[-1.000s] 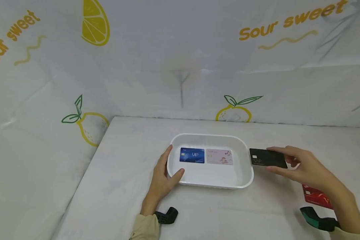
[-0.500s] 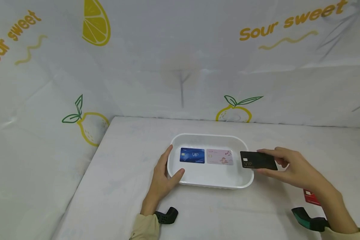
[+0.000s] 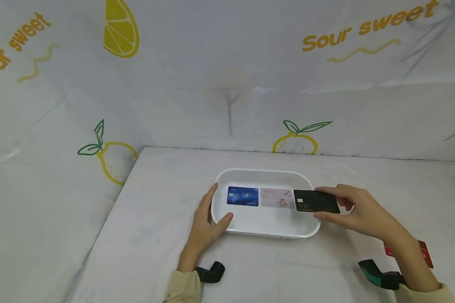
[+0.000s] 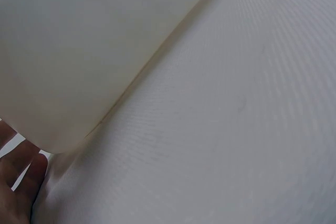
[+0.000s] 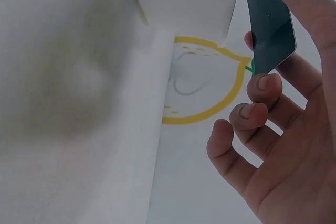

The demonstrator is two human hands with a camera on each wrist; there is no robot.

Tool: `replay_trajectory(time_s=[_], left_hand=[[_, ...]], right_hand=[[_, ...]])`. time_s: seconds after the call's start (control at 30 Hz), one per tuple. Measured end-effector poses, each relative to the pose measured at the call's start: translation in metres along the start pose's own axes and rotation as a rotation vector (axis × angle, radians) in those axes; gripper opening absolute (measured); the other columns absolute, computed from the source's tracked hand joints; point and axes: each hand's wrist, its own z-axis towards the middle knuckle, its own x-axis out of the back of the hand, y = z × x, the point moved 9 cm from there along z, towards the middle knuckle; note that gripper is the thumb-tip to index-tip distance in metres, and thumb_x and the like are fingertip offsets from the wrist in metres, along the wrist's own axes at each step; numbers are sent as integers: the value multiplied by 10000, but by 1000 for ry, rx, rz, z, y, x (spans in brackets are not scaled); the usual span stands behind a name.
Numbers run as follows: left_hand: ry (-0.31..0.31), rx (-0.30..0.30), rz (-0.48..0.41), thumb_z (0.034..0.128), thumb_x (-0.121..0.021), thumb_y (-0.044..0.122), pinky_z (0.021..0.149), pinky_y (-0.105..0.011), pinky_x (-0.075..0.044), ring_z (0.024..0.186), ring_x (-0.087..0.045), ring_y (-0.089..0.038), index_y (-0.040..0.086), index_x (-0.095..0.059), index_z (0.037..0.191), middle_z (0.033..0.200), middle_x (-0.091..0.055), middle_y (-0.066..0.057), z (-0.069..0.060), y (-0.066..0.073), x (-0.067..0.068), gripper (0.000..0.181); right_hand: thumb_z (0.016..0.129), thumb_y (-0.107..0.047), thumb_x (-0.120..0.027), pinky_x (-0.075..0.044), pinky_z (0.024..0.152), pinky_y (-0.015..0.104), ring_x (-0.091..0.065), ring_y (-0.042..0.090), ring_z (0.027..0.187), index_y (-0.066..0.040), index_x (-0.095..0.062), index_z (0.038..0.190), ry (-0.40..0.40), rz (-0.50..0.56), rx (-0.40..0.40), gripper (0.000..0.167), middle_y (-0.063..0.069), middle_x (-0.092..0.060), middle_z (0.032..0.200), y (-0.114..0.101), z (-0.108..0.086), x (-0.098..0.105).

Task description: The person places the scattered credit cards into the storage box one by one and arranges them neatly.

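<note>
A: Finding on the right hand (image 3: 358, 212)?
B: Pinching a rectangular black plastic card (image 3: 310, 201), it has moved left; the card now overhangs the right rim of the rounded white plastic tray (image 3: 267, 221), just beside the rectangular pale-pink card (image 3: 276, 198).
A: Left hand (image 3: 206, 229)?
B: Grips the tray's left end.
A: Meaning?
B: Black card nearly in row with pink; placement judged incomplete, card not yet released.

Mid-frame, a hand could pass over the lower strip of the tray (image 3: 267, 222), below the blue card (image 3: 242, 196) and pink card (image 3: 277, 198). The left hand (image 3: 209, 219) blocks its left end, the black card (image 3: 311, 202) and right hand (image 3: 354, 212) its right; the table (image 3: 136, 244) at lower left offers room.
</note>
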Motion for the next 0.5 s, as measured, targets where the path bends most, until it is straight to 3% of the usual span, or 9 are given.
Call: replay_trajectory(time_s=[0.5], left_hand=[[0,8,-3,874,-738,258,1169,-548,-413,1466,-460,-330,115,-337,1599,1596,-435,-170,0,0,0,841]], right_hand=[[695,-323,-945,-294,563,215,-376,34,692,-172,-761,1190,-19,22,14,550,-97,-416,716,-18,10,-7]])
